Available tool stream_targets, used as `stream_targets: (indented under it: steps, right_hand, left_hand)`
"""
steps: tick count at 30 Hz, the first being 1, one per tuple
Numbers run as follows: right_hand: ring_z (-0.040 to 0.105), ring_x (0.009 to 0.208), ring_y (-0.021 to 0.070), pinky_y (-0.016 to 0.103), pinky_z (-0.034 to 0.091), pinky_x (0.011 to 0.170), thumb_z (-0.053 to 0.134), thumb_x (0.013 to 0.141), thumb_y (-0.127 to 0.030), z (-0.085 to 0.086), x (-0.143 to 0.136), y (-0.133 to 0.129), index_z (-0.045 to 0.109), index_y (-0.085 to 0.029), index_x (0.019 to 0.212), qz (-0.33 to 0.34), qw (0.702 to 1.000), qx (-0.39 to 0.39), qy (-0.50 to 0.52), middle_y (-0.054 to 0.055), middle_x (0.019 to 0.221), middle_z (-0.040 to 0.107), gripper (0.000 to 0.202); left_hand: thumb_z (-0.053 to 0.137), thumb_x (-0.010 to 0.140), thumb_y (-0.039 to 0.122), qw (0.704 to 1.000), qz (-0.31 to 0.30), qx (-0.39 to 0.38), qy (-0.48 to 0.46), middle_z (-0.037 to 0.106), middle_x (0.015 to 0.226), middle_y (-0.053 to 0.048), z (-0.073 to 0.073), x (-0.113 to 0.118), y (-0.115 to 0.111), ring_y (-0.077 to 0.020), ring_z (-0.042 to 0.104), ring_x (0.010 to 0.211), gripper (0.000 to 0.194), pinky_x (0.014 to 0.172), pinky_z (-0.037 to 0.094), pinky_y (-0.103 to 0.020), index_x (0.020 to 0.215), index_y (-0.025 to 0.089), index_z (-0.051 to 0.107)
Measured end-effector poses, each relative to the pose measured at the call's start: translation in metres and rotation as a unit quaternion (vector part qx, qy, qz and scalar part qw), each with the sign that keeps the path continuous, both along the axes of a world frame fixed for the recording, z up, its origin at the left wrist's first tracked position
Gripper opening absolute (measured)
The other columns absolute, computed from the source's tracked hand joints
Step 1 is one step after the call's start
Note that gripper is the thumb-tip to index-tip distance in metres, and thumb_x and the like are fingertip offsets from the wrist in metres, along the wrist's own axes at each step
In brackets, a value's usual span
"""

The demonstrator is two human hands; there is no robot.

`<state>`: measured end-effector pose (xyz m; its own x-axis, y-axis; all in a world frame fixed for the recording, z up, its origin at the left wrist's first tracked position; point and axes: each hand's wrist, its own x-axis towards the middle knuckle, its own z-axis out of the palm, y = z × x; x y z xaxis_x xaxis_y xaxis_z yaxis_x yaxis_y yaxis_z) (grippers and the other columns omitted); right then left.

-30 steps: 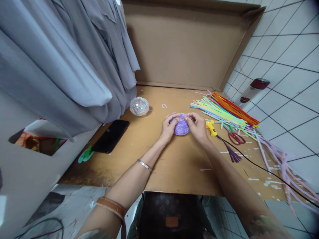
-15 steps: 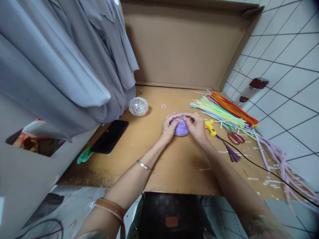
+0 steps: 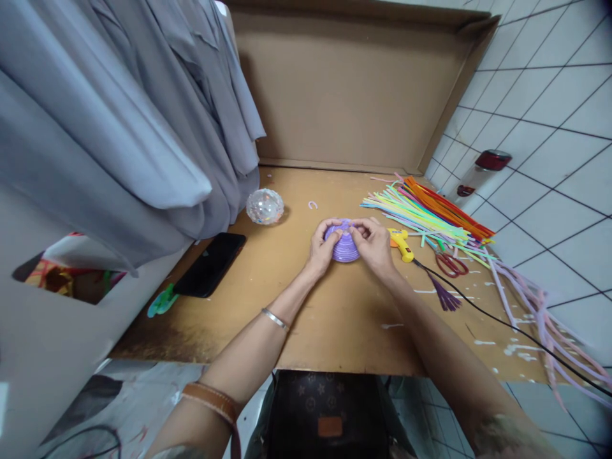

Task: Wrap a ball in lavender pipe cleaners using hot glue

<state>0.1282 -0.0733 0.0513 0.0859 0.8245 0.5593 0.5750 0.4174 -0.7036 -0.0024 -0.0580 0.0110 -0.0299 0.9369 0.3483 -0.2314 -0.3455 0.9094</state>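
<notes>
Near side: bare counter [image 3: 354,325] lies open between my forearms.
Left: I could pass between the phone [image 3: 210,264] and my left grip [image 3: 322,247]; farther off, the clear bowl [image 3: 264,207] and grey cloth [image 3: 191,134] block me.
Right: the yellow glue gun [image 3: 404,247] crowds my right grip [image 3: 377,245], scissors [image 3: 452,265] and black cord [image 3: 488,310] beyond.
Far side: open strip, then cardboard wall [image 3: 344,95].

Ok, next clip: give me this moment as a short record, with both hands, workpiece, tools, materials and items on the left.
Left grip: holding the workpiece's left side
Right grip: fingers at its upper right
Workpiece: purple coiled dome
Tools: yellow glue gun, right of the right grip; red-handled scissors
Materials: multicoloured pipe cleaners
Left side: black smartphone; clear faceted ball or bowl, cannot tell which
</notes>
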Motion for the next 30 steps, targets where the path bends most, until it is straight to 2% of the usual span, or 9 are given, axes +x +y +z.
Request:
stream_targets:
  steps: [6, 11, 19, 26, 30]
  right_hand:
    - [0.053, 0.064, 0.0157, 0.031, 0.046, 0.066, 0.057, 0.079, -0.024, -0.001, 0.000, -0.001, 0.070, -0.021, 0.084, 0.003, 1.000, 0.004, -0.002, 0.002, 0.077, 0.061, 0.015]
    - [0.053, 0.065, 0.0159, 0.031, 0.047, 0.066, 0.057, 0.077, -0.024, -0.002, 0.000, 0.000, 0.069, -0.021, 0.082, 0.010, 1.000, 0.005, 0.004, 0.002, 0.078, 0.062, 0.014]
    - [0.051, 0.062, 0.0144, 0.030, 0.044, 0.063, 0.057, 0.076, -0.026, -0.002, -0.003, -0.001, 0.068, -0.020, 0.082, 0.003, 1.000, 0.000, 0.030, 0.001, 0.074, 0.059, 0.013]
    - [0.050, 0.063, 0.0141, 0.030, 0.044, 0.064, 0.058, 0.074, -0.024, 0.000, -0.005, -0.002, 0.068, -0.020, 0.080, 0.004, 0.998, -0.016, 0.061, 0.000, 0.074, 0.059, 0.013]
    - [0.050, 0.063, 0.0140, 0.030, 0.044, 0.064, 0.058, 0.074, -0.024, -0.001, -0.005, -0.002, 0.068, -0.019, 0.079, 0.007, 0.998, -0.018, 0.061, 0.000, 0.073, 0.057, 0.012]
  left_hand:
    - [0.071, 0.077, 0.039, 1.000, -0.008, -0.003, 0.003, 0.067, 0.122, -0.007, 0.004, -0.001, -0.007, -0.0245, 0.062, 0.118, 0.030, 0.105, 0.047, -0.037, 0.100, 0.022, 0.062]
    - [0.080, 0.072, 0.037, 0.999, 0.016, 0.007, 0.031, 0.067, 0.121, -0.008, 0.007, 0.001, -0.012, -0.0245, 0.063, 0.117, 0.038, 0.105, 0.047, -0.036, 0.101, 0.022, 0.060]
    - [0.075, 0.072, 0.031, 1.000, 0.008, -0.025, 0.008, 0.065, 0.125, -0.005, 0.006, 0.004, -0.009, -0.0241, 0.062, 0.118, 0.030, 0.104, 0.047, -0.036, 0.097, 0.022, 0.060]
    - [0.063, 0.078, 0.029, 1.000, 0.009, -0.015, -0.010, 0.066, 0.123, -0.006, 0.002, 0.003, -0.009, -0.0233, 0.060, 0.120, 0.018, 0.107, 0.044, -0.036, 0.094, 0.022, 0.061]
    - [0.063, 0.076, 0.027, 1.000, 0.011, -0.012, -0.012, 0.066, 0.124, -0.006, 0.002, 0.003, -0.008, -0.0236, 0.059, 0.122, 0.017, 0.108, 0.043, -0.037, 0.092, 0.021, 0.061]
